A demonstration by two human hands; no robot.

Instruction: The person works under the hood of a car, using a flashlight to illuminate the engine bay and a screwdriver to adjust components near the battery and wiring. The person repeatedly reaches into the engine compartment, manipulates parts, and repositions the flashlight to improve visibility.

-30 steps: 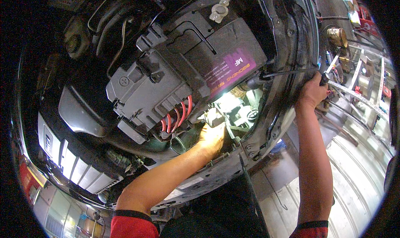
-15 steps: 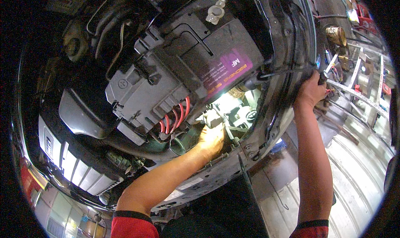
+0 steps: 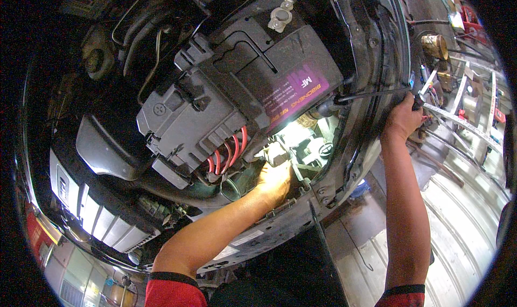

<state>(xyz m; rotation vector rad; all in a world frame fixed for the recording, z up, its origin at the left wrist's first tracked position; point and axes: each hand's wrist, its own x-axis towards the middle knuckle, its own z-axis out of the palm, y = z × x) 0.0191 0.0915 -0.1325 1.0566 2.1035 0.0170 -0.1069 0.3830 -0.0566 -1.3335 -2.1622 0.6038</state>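
Observation:
Reaching into the lit gap beside the car battery, my left hand [image 3: 276,179] has its fingers closed about a small grey blocky part [image 3: 277,155], perhaps a connector. Some of those fingers are hidden. Behind a white round-capped housing [image 3: 319,150] the gap is brightly lit. My right hand [image 3: 403,116], out at the car's right edge, is closed on the dark end of a long thin black rod [image 3: 371,94]. The rod runs left over the body edge toward a black rounded part [image 3: 326,108] near the battery [image 3: 293,65]. Its kind is unclear.
Left of the gap sits a grey fuse box [image 3: 191,118] with several red cables [image 3: 231,153]. A loose battery clamp [image 3: 281,17] lies above the battery. Beyond the car stand a metal rack [image 3: 458,97] with tools and a ribbed pale surface [image 3: 458,226].
Both hands keep their places and holds, with only a slight shift. The view has moved a few pixels.

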